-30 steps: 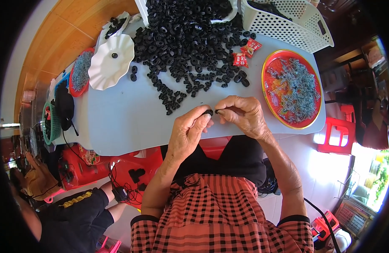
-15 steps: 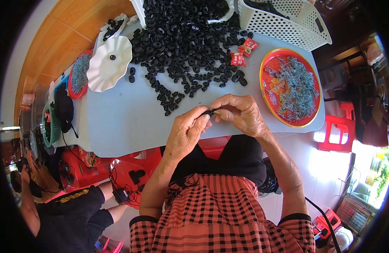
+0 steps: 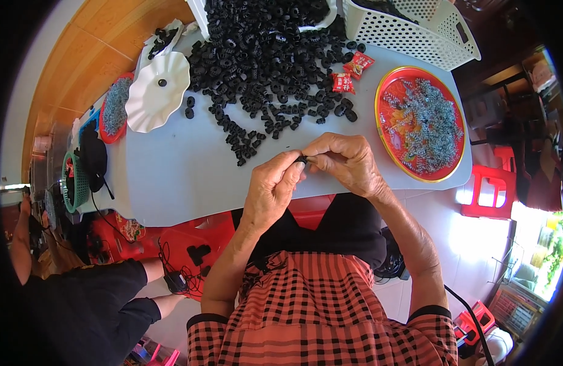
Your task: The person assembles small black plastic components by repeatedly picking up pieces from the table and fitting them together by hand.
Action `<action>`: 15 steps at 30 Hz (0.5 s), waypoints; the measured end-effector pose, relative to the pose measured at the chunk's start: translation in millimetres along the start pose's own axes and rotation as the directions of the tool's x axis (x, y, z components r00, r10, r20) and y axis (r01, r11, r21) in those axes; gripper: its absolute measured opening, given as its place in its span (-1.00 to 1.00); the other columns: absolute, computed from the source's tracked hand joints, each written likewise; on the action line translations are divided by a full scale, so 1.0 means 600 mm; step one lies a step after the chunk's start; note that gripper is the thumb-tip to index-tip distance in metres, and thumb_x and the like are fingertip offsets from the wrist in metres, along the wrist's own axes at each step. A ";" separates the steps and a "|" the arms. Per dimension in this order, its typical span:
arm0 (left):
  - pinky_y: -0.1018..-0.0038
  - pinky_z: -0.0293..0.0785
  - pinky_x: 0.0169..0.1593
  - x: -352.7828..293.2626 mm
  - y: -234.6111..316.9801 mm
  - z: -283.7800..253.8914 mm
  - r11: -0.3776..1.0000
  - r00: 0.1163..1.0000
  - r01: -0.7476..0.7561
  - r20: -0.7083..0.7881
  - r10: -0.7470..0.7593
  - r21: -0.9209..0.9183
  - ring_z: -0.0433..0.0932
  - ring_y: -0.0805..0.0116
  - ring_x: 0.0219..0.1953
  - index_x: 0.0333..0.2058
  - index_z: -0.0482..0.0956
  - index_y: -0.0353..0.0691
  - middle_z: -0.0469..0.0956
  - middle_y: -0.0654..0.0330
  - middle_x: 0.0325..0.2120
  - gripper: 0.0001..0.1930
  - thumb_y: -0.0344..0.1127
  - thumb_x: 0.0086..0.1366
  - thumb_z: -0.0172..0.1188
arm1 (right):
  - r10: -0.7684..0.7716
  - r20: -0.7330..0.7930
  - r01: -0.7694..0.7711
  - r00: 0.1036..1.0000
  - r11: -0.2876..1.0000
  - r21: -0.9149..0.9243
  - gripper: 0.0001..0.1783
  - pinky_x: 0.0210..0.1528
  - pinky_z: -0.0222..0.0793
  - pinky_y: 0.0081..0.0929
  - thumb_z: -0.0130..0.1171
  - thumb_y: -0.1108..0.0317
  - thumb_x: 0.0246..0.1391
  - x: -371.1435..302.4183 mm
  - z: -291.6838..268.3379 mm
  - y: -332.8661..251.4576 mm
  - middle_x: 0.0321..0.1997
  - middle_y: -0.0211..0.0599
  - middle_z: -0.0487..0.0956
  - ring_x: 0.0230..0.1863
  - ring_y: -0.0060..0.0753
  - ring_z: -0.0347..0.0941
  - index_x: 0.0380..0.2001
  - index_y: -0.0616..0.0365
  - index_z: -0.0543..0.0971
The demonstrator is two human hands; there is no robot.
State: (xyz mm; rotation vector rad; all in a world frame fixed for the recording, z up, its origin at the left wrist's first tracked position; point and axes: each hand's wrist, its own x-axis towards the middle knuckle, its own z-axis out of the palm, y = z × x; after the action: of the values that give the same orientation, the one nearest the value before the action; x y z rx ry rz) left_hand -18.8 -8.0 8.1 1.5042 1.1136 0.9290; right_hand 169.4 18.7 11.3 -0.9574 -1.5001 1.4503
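Observation:
Near the table's front edge, my left hand pinches a small black plastic part between thumb and fingers. My right hand meets it from the other side, thumb and forefinger closed at the part; anything else in that pinch is too small to make out. Beyond both hands spreads a big heap of small black plastic parts, with a thin trail of them reaching toward me. On the right lies a red round tray with a gold rim, holding many small metal springs.
A white scalloped dish with one black part stands at left, beside another red tray of springs. Two red wrapped packets lie by the heap. A white perforated basket is at the back right. A co-worker sits at lower left.
My hands stay together at nearly the same place, with slight finger movement around the black part. The co-worker at lower left has shifted, the arm moving farther left.

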 end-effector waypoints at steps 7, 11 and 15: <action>0.59 0.44 -0.44 -0.002 0.000 0.003 0.999 0.999 -0.025 -0.044 0.026 0.032 0.50 0.52 -0.51 -0.09 0.50 -0.38 0.56 0.19 -0.52 -0.75 -0.31 0.40 0.03 | -0.030 0.001 0.030 1.000 0.998 -0.054 -0.83 -0.28 0.50 -0.59 0.12 0.63 0.10 0.002 -0.002 0.002 -0.35 -0.26 0.60 -0.34 -0.54 0.56 -0.23 0.31 0.62; 0.60 0.44 -0.45 0.009 -0.005 -0.015 0.999 0.997 -0.041 0.070 0.042 -0.025 0.48 0.54 -0.52 -0.11 0.53 -0.37 0.56 0.20 -0.51 -0.75 -0.30 0.39 0.04 | 0.009 0.032 -0.008 0.999 0.999 -0.043 -0.84 -0.26 0.50 -0.59 0.13 0.61 0.11 0.000 -0.003 -0.002 -0.37 -0.28 0.61 -0.33 -0.55 0.56 -0.24 0.32 0.62; 0.60 0.43 -0.47 0.004 -0.013 -0.017 0.997 0.995 -0.083 0.047 0.083 -0.009 0.47 0.54 -0.54 -0.10 0.54 -0.38 0.56 0.20 -0.53 -0.73 -0.29 0.39 0.05 | 0.054 0.023 -0.052 0.998 0.997 -0.057 -0.83 -0.23 0.50 -0.59 0.14 0.60 0.09 0.000 0.003 -0.006 -0.37 -0.28 0.61 -0.33 -0.55 0.56 -0.24 0.34 0.62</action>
State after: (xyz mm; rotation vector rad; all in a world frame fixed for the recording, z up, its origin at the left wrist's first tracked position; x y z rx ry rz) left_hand -29.2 -2.1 2.4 1.5690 1.0193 0.9476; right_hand 167.6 17.8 14.8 -1.0236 -1.5507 1.4690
